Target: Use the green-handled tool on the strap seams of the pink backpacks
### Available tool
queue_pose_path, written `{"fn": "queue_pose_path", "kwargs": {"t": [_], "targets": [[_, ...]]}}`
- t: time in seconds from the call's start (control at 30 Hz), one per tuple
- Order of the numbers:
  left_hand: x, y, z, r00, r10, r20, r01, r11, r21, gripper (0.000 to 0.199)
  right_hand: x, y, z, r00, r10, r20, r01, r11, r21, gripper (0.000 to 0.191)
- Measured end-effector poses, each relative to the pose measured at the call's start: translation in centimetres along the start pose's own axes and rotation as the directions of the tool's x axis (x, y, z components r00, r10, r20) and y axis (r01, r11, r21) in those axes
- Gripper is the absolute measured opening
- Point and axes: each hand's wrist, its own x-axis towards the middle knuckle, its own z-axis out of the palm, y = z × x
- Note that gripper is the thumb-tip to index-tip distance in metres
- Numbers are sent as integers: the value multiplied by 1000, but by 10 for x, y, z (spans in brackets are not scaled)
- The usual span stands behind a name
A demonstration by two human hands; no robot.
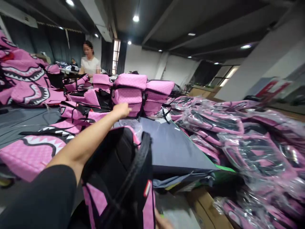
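A black and pink backpack stands upright in front of me, its black straps facing me. My right hand, blurred at the bottom edge, grips the backpack's lower right side; part of the hand is hidden behind it. My left hand is stretched out beyond the backpack, in front of stacked pink bags. Its fingers are curled closed, and what they hold, if anything, cannot be made out. Just below that hand lies clear plastic on the grey table.
Pink bags with shark-mouth prints cover the left side. Plastic-wrapped backpacks are heaped on the right. An open cardboard box stands below the table edge. A person in a white top is behind the bags.
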Motion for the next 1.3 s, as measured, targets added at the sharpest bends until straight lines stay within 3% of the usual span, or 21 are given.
{"fn": "queue_pose_path", "kwargs": {"t": [0.07, 0.13, 0.17, 0.2, 0.23, 0.27, 0.3, 0.37, 0.4, 0.43, 0.5, 0.53, 0.63, 0.73, 0.8, 0.9, 0.97, 1.03, 1.13, 1.2, 1.3], "targets": [[-29, -8, 70, 999, 32, 9, -32, 998, 60, 34, 23, -2, 1, 995, -33, -92, 30, 999, -43, 54], [-71, -15, 135, 997, 75, 33, -78, 991, 107, 43, 21, -25, -17, 970, -84, -229, 65, 994, -91, 50], [-92, -18, 162, 992, 115, 41, -119, 986, 114, 51, 13, -43, -29, 916, -163, -366, 129, 985, -116, 53], [-111, -20, 184, 985, 161, 55, -166, 980, 113, 56, 2, -64, -39, 809, -261, -527, 229, 965, -125, 59], [-127, -21, 201, 978, 198, 65, -204, 973, 109, 59, -8, -87, -44, 745, -347, -569, 355, 929, -102, 67], [-138, -23, 215, 971, 227, 70, -234, 967, 103, 61, -16, -109, -42, 755, -441, -486, 477, 877, -55, 72], [-145, -24, 225, 966, 248, 71, -254, 962, 101, 62, -20, -130, -31, 798, -509, -323, 540, 842, 8, 79], [-150, -30, 238, 961, 270, 66, -276, 955, 105, 63, -8, -162, 12, 849, -509, 137, 502, 860, 86, 89], [-151, -34, 242, 957, 284, 66, -290, 951, 109, 63, 6, -173, 38, 827, -480, 293, 478, 874, 84, 87], [-152, -40, 244, 951, 301, 69, -308, 945, 113, 61, 25, -180, 63, 795, -503, 338, 498, 860, 110, 85], [-155, -55, 243, 940, 332, 77, -339, 933, 121, 57, 68, -183, 96, 729, -648, 219, 624, 762, 175, 73], [-157, -62, 240, 936, 344, 76, -351, 928, 126, 55, 89, -179, 100, 726, -670, 155, 644, 741, 191, 69], [-151, -74, 224, 912, 411, 15, -409, 902, 139, 47, 134, -150, 72, 683, -705, -189, 726, 683, 78, 54], [-111, -62, 208, 883, 468, -39, -460, 878, 132, 36, 152, -115, 31, 516, -676, -526, 785, 619, -27, 44], [-71, -47, 205, 870, 493, -4, -485, 857, 177, 31, 156, -100, 19, 422, -695, -583, 821, 565, -79, 49], [-23, -28, 214, 840, 535, 92, -539, 798, 270, 34, 161, -91, 16, 328, -819, -470, 844, 477, -243, 62], [-7, -24, 222, 816, 560, 144, -576, 766, 285, 43, 165, -89, 12, 332, -859, -391, 842, 457, -288, 70], [0, -26, 228, 778, 598, 191, -628, 729, 272, 50, 167, -86, 6, 389, -845, -366, 841, 488, -232, 73], [13, -30, 227, 704, 664, 252, -710, 672, 212, 57, 161, -78, 11, 497, -733, -465, 843, 535, 56, 75], [24, -29, 224, 624, 736, 262, -780, 606, 157, 60, 147, -69, 28, 576, -621, -532, 810, 520, 270, 76], [26, -18, 221, 457, 856, 240, -888, 453, 76, 57, 118, -49, 61, 692, -531, -488, 719, 569, 401, 80]]}}
